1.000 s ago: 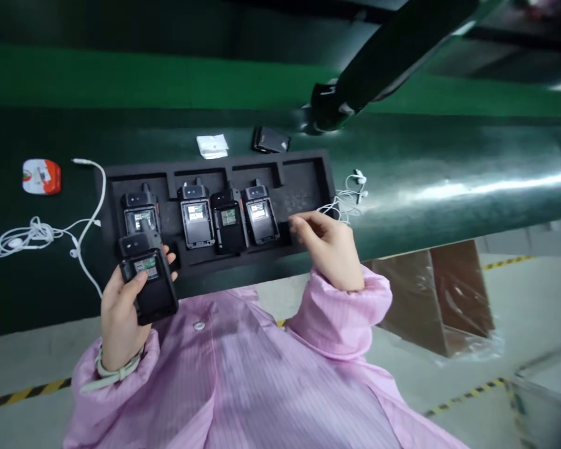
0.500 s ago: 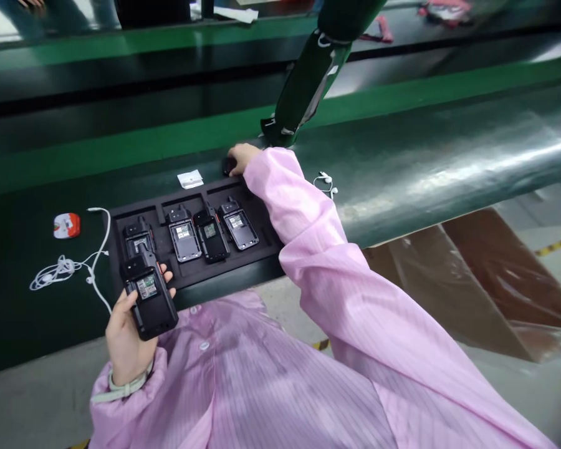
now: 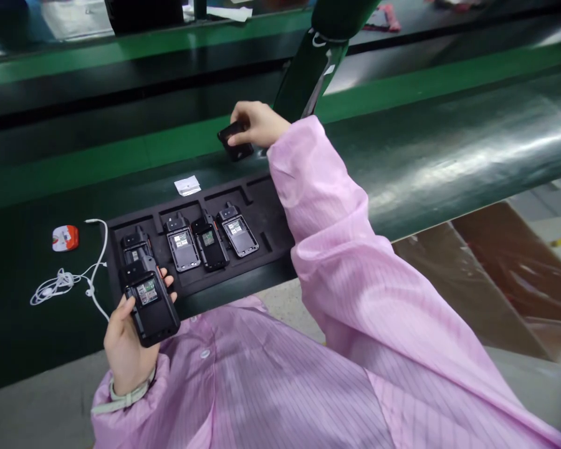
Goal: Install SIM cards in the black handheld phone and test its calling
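Observation:
My left hand point(image 3: 124, 340) grips a black handset point(image 3: 150, 304) with its back open, held just in front of a black foam tray point(image 3: 266, 215). In the tray lie several more open-backed handsets point(image 3: 209, 240) side by side. My right hand point(image 3: 257, 123) is stretched out beyond the tray's far edge and is closed on a small black cover point(image 3: 234, 141), lifted a little above the dark green belt point(image 3: 425, 156). Both arms wear pink striped sleeves.
A small white paper point(image 3: 187, 185) lies just behind the tray. White earphones point(image 3: 68, 277) with a tangled cable lie left of the tray, beside a red and white packet point(image 3: 65, 237). A dark green post point(image 3: 315, 59) rises behind my right hand.
My right hand left the tray's right end, reached far over the tray, closed on the black cover and lifted it. My left hand kept hold of the handset.

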Tool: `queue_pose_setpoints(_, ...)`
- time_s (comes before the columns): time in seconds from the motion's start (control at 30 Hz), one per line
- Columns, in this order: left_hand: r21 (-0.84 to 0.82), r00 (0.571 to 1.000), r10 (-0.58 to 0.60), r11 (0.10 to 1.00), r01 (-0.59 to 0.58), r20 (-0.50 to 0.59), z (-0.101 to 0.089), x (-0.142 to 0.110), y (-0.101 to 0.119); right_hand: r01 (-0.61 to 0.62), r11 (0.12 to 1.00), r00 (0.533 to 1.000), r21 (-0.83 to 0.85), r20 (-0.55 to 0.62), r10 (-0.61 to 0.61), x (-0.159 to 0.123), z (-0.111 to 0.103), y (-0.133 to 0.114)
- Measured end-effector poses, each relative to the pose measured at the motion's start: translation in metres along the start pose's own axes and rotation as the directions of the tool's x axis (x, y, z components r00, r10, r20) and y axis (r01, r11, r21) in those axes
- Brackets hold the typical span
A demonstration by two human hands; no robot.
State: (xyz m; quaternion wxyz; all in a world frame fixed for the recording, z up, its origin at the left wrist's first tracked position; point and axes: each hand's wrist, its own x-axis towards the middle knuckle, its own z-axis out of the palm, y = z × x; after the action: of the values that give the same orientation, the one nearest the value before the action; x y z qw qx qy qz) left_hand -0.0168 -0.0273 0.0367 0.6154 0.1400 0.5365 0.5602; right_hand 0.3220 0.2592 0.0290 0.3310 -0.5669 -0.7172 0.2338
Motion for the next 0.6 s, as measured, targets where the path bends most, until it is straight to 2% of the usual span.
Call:
queue_pose_setpoints(0.07,-0.016,1.000,0.004,1.000,-0.003,0.028,0.008,0.007,-0.002,0.081,0.968,0.992,0.236,-0.116,-0.055,-0.025,-0.003,-0.015)
queue_pose_setpoints(0.13,-0.030,0.997,-0.008,0.999,0.010,0.082,0.020,0.015,-0.005,0.244,0.886,0.963,0.393,-0.206,-0.174,-0.063,0.006,-0.039)
queue_pose_setpoints(0.23,-0.022,0.980,-0.068,0.997,0.074,0.186,0.039,0.028,-0.011,0.409,0.849,0.894,0.334,-0.333,-0.300,-0.131,0.041,-0.085)
queue_pose_setpoints(0.3,-0.025,0.979,-0.092,0.995,0.098,0.185,0.049,0.034,-0.016,0.466,0.840,0.844,0.277,-0.422,-0.330,-0.170,0.070,-0.109)
queue_pose_setpoints(0.33,-0.032,0.983,-0.095,0.994,0.101,0.160,0.052,0.036,-0.018,0.550,0.802,0.790,0.234,-0.460,-0.407,-0.185,0.084,-0.118)
queue_pose_setpoints(0.4,-0.048,0.990,-0.091,0.994,0.097,0.111,0.054,0.039,-0.022,0.742,0.668,0.609,0.051,-0.468,-0.641,-0.206,0.110,-0.126)
queue_pose_setpoints(0.47,-0.056,0.991,-0.081,0.995,0.088,0.110,0.051,0.040,-0.025,0.804,0.581,0.458,-0.125,-0.493,-0.740,-0.218,0.131,-0.127)
queue_pose_setpoints(0.5,-0.059,0.991,-0.063,0.996,0.070,0.119,0.049,0.040,-0.025,0.799,0.570,0.413,-0.191,-0.515,-0.751,-0.221,0.139,-0.127)
queue_pose_setpoints(0.53,-0.062,0.992,-0.035,0.997,0.043,0.123,0.046,0.040,-0.026,0.784,0.574,0.388,-0.237,-0.534,-0.751,-0.223,0.145,-0.126)
queue_pose_setpoints(0.6,-0.058,0.992,0.009,0.998,-0.002,0.124,0.042,0.040,-0.025,0.767,0.575,0.362,-0.286,-0.546,-0.755,-0.227,0.155,-0.126)
